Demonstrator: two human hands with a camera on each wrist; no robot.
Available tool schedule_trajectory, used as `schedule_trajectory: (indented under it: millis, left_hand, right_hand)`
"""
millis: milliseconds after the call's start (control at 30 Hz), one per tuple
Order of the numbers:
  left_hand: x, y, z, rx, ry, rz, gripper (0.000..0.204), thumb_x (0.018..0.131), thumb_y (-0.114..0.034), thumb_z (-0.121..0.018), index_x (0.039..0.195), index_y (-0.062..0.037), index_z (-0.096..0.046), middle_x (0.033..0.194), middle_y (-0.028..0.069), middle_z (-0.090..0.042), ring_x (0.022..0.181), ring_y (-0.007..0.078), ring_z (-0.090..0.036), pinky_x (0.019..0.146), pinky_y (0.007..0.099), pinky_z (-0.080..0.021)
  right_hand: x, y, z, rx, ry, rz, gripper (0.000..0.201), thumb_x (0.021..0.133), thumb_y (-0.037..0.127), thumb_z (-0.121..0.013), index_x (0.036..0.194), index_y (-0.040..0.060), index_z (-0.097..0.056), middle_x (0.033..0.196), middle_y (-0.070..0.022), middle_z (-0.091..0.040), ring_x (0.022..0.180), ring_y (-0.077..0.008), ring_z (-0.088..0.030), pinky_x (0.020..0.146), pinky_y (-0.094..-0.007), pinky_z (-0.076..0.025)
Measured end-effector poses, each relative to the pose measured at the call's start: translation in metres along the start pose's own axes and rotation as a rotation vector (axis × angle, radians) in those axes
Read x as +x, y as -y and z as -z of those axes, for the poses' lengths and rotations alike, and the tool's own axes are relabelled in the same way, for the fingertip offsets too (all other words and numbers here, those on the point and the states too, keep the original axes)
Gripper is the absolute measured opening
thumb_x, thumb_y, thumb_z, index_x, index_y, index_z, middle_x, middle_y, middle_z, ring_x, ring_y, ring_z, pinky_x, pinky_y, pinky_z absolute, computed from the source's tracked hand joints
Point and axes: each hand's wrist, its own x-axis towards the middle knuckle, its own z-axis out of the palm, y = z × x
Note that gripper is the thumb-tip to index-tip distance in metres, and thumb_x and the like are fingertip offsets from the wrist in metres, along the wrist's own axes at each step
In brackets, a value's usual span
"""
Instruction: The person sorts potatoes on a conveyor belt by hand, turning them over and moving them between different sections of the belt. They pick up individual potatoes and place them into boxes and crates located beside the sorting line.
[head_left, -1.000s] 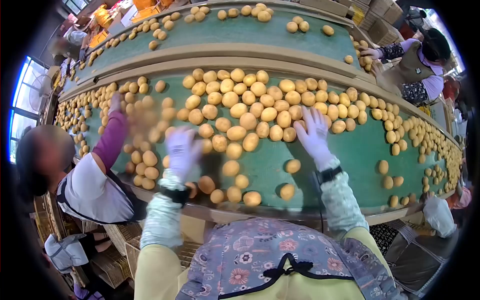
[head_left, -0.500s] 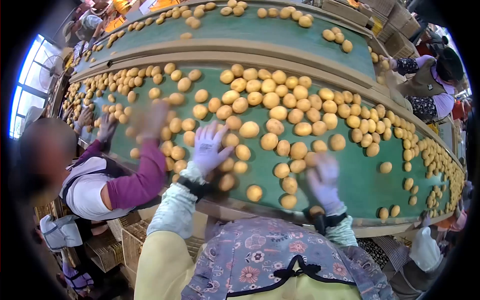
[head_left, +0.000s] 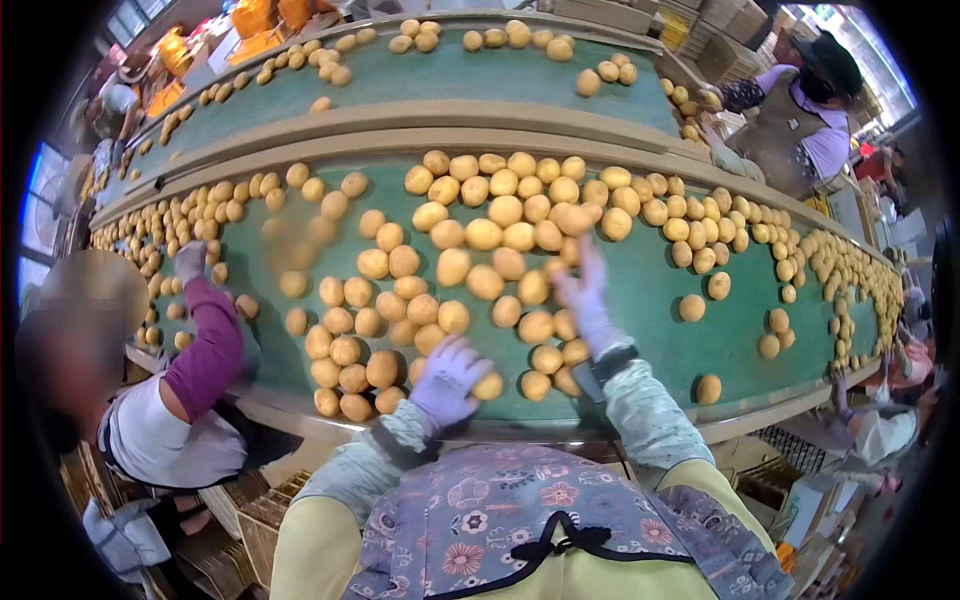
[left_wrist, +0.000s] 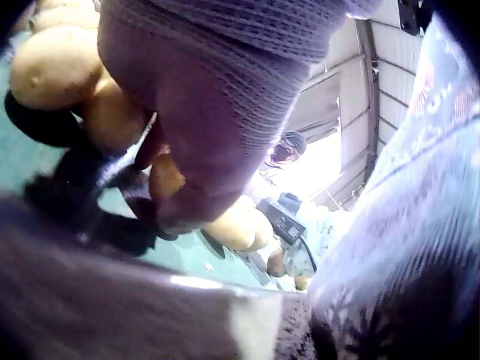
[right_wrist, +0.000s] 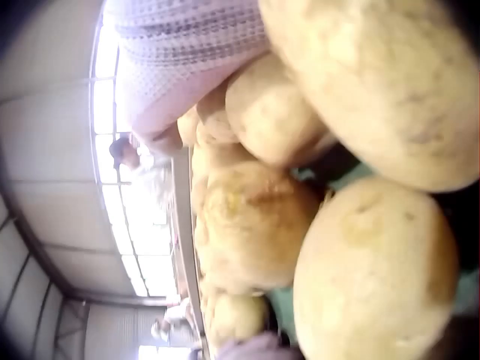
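In the head view, my left hand [head_left: 447,383], in a lavender knit glove, is low over the green belt [head_left: 640,335] near its front rail. Its fingers curl round a potato [left_wrist: 166,178], which shows between glove fingers and thumb in the left wrist view; much of it is hidden. Another potato [head_left: 488,386] lies right beside this hand. Farther out, my right hand [head_left: 590,295], gloved alike, reaches forward with fingers extended along the right side of a potato cluster [head_left: 508,264]. A blurred potato [head_left: 572,220] sits at its fingertips. Large potatoes [right_wrist: 375,270] crowd up close to the right glove.
Potatoes [head_left: 850,265] run along the belt to the right. At left, a person in a purple sleeve [head_left: 205,340] reaches onto the same belt. A raised divider [head_left: 480,135] separates a second belt [head_left: 460,75]; another person [head_left: 800,110] works at back right.
My left hand has come down toward the front rail. My right hand has moved from near the rail forward and left, to the cluster. Potatoes have gathered around the left hand.
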Motion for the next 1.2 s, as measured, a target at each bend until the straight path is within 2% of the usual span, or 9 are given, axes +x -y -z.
schedule_trajectory:
  millis: [300,433,500,533,700,833,933,1033,1200]
  left_hand:
    - [-0.116,0.148,0.064,0.28,0.061,0.125,0.043,0.073,-0.007,-0.073,0.113,-0.0223,-0.072,0.115,0.007,-0.066,0.126,0.0319,-0.062,0.126,0.0645,-0.036]
    - [-0.202,0.277,0.133,0.603,-0.137,0.608,0.046,0.079,-0.008,-0.072,0.123,-0.0206,-0.072,0.129,0.0126,-0.067,0.131,0.0378,-0.059,0.12,0.0573,-0.04]
    - [-0.236,0.315,0.159,0.618,-0.185,0.968,0.049,0.083,-0.012,-0.073,0.132,-0.0149,-0.07,0.137,0.0163,-0.066,0.134,0.0406,-0.057,0.118,0.0553,-0.041]
    - [-0.236,0.314,0.164,0.617,-0.18,0.968,0.049,0.083,-0.012,-0.073,0.132,-0.0149,-0.07,0.137,0.0163,-0.066,0.134,0.0406,-0.057,0.118,0.0553,-0.041]
    - [-0.117,0.192,0.147,0.199,-0.412,0.333,0.049,0.086,-0.015,-0.079,0.132,-0.0053,-0.068,0.129,0.018,-0.069,0.116,0.0421,-0.063,0.105,0.0534,-0.049]
    - [-0.063,0.101,0.089,-0.08,-0.046,-0.097,0.057,0.084,-0.039,-0.085,0.132,-0.0118,-0.071,0.143,0.0167,-0.063,0.14,0.0452,-0.054,0.124,0.0638,-0.037]
    - [-0.081,0.103,0.06,-0.051,-0.019,-0.233,0.057,0.084,-0.049,-0.086,0.128,-0.0143,-0.073,0.139,0.0137,-0.064,0.146,0.0451,-0.051,0.128,0.0645,-0.032]
    - [-0.1,0.133,0.09,0.024,0.001,-0.05,0.046,0.082,-0.047,-0.088,0.115,-0.0174,-0.074,0.134,0.009,-0.064,0.149,0.0458,-0.047,0.124,0.0699,-0.033]
    - [-0.161,0.204,0.115,0.17,-0.215,0.126,0.034,0.08,-0.02,-0.084,0.11,-0.0149,-0.072,0.147,0.0176,-0.061,0.144,0.0462,-0.05,0.124,0.0647,-0.035]
  right_hand:
    - [-0.015,0.137,-0.158,0.077,0.37,0.149,0.082,0.095,0.041,-0.086,0.165,0.0155,-0.052,0.161,-0.0357,-0.048,0.145,-0.0533,-0.053,0.121,-0.0541,-0.047]
    - [0.072,0.146,-0.118,0.152,0.617,0.055,0.041,0.097,0.03,-0.08,0.134,0.0123,-0.073,0.125,-0.0238,-0.074,0.119,-0.0451,-0.07,0.1,-0.0523,-0.059]
    - [0.119,0.128,-0.098,-0.032,0.17,0.011,0.02,0.098,0.016,-0.071,0.116,0.0098,-0.076,0.11,-0.017,-0.075,0.103,-0.0412,-0.071,0.089,-0.0511,-0.059]
    - [0.144,0.083,-0.098,-0.443,-0.142,0.57,0.021,0.099,0.018,-0.068,0.116,0.0092,-0.076,0.123,-0.0152,-0.074,0.11,-0.0398,-0.07,0.092,-0.0531,-0.058]
    - [0.191,0.074,-0.078,-0.636,0.441,-0.223,0.043,0.094,0.038,-0.069,0.122,0.0073,-0.079,0.127,-0.0184,-0.078,0.115,-0.0411,-0.073,0.102,-0.0552,-0.057]
    - [0.2,0.098,-0.08,-0.582,0.943,-0.313,0.067,0.094,0.057,-0.069,0.14,0.008,-0.074,0.136,-0.0273,-0.076,0.125,-0.0404,-0.074,0.108,-0.0513,-0.057]
    - [0.143,0.089,-0.1,-0.531,0.735,-0.221,0.074,0.096,0.061,-0.068,0.149,0.0098,-0.065,0.138,-0.0272,-0.075,0.127,-0.044,-0.072,0.11,-0.0514,-0.056]
    - [0.079,0.12,-0.104,-0.353,0.628,-0.387,0.07,0.096,0.064,-0.07,0.142,0.0107,-0.064,0.137,-0.0265,-0.074,0.13,-0.0483,-0.069,0.11,-0.0519,-0.055]
    - [-0.023,0.159,-0.137,0.495,0.693,-0.541,0.052,0.108,0.045,-0.074,0.14,0.0061,-0.062,0.124,-0.0092,-0.074,0.114,-0.0207,-0.07,0.102,-0.0363,-0.057]
